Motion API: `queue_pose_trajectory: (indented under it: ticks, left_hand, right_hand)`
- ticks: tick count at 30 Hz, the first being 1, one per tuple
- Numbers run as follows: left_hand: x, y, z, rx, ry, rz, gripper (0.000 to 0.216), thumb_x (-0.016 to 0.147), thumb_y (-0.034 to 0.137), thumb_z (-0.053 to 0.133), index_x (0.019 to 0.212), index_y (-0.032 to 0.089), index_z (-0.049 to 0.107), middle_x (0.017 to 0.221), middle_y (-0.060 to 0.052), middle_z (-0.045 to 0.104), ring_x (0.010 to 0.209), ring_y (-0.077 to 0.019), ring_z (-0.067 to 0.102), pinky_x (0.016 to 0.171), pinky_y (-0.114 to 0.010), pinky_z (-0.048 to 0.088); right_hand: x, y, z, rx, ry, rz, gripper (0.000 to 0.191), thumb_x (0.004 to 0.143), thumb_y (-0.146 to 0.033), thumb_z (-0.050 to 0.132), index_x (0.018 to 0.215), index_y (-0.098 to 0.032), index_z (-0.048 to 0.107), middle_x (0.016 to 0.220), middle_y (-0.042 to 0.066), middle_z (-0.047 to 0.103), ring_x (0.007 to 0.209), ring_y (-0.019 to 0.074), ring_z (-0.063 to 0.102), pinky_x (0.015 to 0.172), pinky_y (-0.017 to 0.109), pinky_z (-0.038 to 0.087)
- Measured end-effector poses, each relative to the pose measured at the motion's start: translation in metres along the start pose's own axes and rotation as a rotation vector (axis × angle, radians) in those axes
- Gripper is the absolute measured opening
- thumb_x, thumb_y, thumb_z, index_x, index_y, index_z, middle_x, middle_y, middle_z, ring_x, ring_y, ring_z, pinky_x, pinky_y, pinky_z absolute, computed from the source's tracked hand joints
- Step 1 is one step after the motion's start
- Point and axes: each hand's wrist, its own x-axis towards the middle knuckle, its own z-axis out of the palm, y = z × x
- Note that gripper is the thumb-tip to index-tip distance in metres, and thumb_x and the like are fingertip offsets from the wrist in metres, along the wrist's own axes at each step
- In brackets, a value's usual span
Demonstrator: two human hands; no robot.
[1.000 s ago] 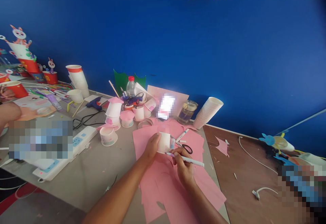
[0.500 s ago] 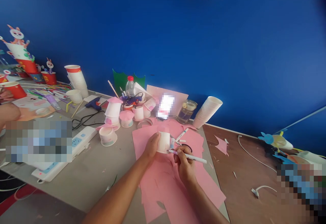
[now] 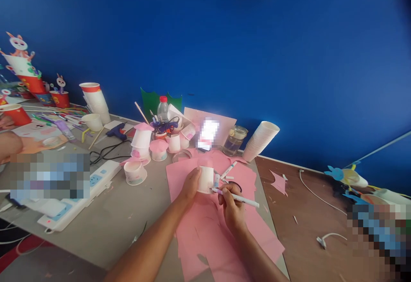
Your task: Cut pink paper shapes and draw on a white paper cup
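Observation:
My left hand (image 3: 192, 183) grips a white paper cup (image 3: 206, 178) from its left side, over pink paper sheets (image 3: 205, 226). The cup is upside down, its rim at the bottom. In my right hand (image 3: 233, 205) is a marker pen (image 3: 242, 199) with a white barrel, held like a pencil. Its tip meets the lower right of the cup, close to the rim. Just behind my right hand lie more markers (image 3: 229, 170) and a dark ring-shaped thing (image 3: 236, 185), partly hidden by the fingers.
A lit phone (image 3: 208, 133), a glass jar (image 3: 235, 140) and a leaning stack of paper cups (image 3: 261, 140) stand at the back. Decorated cups (image 3: 141, 141) are left of the paper, beside a power strip (image 3: 80, 196). At far left shows another person's arm (image 3: 9, 144).
The view has shifted very slightly. Both hands keep their hold on the cup and the marker, with the tip still at the cup's lower edge.

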Motion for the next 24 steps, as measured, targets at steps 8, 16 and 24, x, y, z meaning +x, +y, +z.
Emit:
queue_pose_trajectory:
  ticks: [8, 16, 24]
  left_hand:
    - [0.0006, 0.0011, -0.0002, 0.023, 0.004, 0.017, 0.047, 0.073, 0.060, 0.065, 0.071, 0.013, 0.066, 0.063, -0.004, 0.066, 0.055, -0.0155, 0.057, 0.048, -0.026, 0.039]
    - [0.0007, -0.0023, -0.0017, 0.031, 0.023, 0.020, 0.046, 0.076, 0.060, 0.062, 0.072, 0.014, 0.065, 0.064, -0.003, 0.065, 0.054, -0.0137, 0.054, 0.048, -0.025, 0.038]
    - [0.0003, -0.0013, -0.0007, -0.003, -0.007, -0.031, 0.049, 0.075, 0.062, 0.061, 0.073, 0.014, 0.066, 0.064, -0.004, 0.066, 0.054, -0.0147, 0.057, 0.049, -0.026, 0.039]
  right_hand:
    - [-0.0022, 0.0013, -0.0006, -0.039, -0.001, -0.009, 0.026, 0.086, -0.040, 0.057, 0.068, -0.022, 0.056, 0.052, -0.006, 0.046, 0.049, 0.0120, 0.039, 0.051, 0.026, 0.032]
    - [-0.0017, -0.0028, 0.0024, -0.084, 0.003, -0.041, 0.024, 0.085, -0.039, 0.058, 0.067, -0.022, 0.057, 0.049, -0.006, 0.046, 0.046, 0.0118, 0.041, 0.050, 0.026, 0.034]
    - [-0.0055, -0.0044, 0.0030, -0.032, -0.079, -0.001, 0.023, 0.084, -0.038, 0.060, 0.067, -0.022, 0.059, 0.048, -0.007, 0.043, 0.046, 0.0119, 0.037, 0.052, 0.028, 0.037]
